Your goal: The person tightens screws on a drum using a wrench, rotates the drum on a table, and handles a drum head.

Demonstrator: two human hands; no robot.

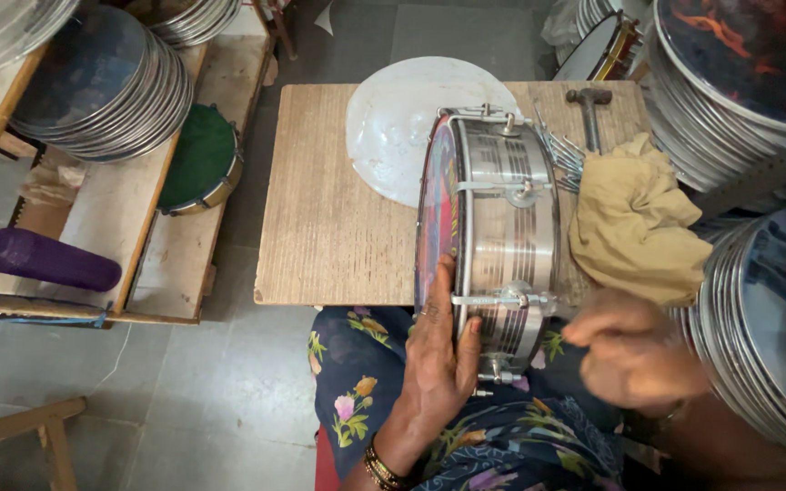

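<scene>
Grey floor tiles surround a small wooden tabletop [320,227] that stands in front of my knees. On it a metal drum [493,232] stands on its edge, its painted head turned to my left, the near part hanging over the tabletop's edge. My left hand [443,350] is spread flat against the drum's rim, thumb on the shell. My right hand [629,350] is curled into a fist just beside a tension lug (blurred, so I cannot tell what it grips). A yellow cloth [634,223], a hammer [589,109] and a white disc [393,127] lie behind the drum.
</scene>
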